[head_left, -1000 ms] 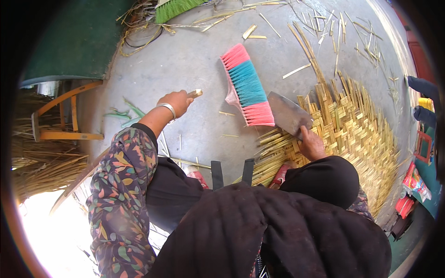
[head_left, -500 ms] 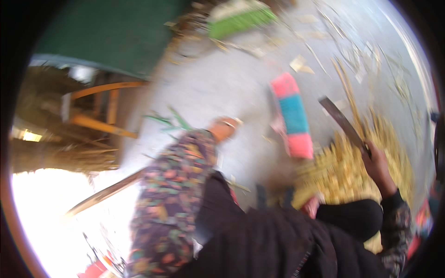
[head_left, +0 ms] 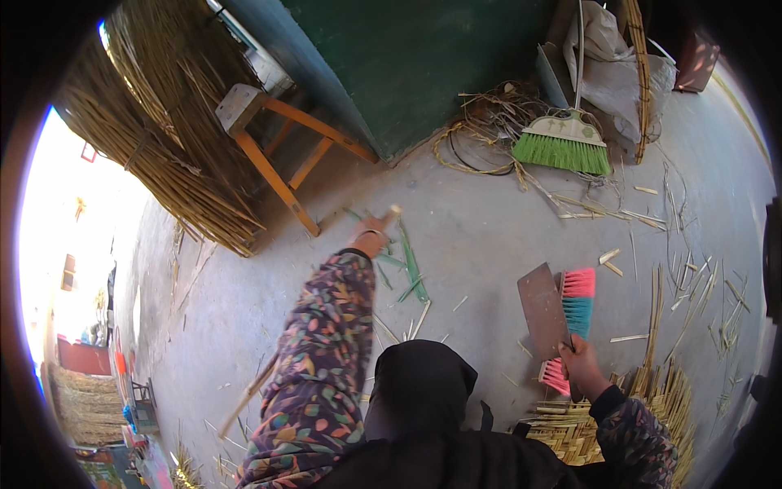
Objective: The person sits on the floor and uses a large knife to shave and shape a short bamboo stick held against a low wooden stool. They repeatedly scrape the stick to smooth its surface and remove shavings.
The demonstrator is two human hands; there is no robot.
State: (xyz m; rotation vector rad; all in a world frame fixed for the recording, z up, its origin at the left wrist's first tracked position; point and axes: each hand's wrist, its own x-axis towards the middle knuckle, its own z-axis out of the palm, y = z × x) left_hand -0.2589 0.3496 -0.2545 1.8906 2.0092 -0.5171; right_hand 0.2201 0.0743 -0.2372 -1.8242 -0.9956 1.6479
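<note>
My right hand (head_left: pixel 580 368) is closed round the handle of a cleaver (head_left: pixel 543 308) with a broad, dull brown blade. The blade points up and left, in front of a brush head with pink and blue bristles (head_left: pixel 578 295), and covers part of it. On the left, my arm reaches forward over the floor. My left hand (head_left: pixel 371 235) is closed round a wooden stick (head_left: pixel 394 213), whose pale end sticks out past the fingers. The stick seems to run back under my sleeve and show again at the lower left. Green leaf strips (head_left: pixel 411 265) lie beside that hand.
A partly woven straw mat (head_left: pixel 562 432) lies at the lower right. Straw scraps (head_left: pixel 609 261) litter the floor. A green-bristled broom (head_left: pixel 562 151) stands at the back right. An orange-legged stool (head_left: pixel 277 175) and bundled stalks (head_left: pixel 175 179) stand at the far left.
The view has turned and sharpened. My right hand has brought the cleaver left, in front of the pink and blue bristles. My left hand still grips the stick.
</note>
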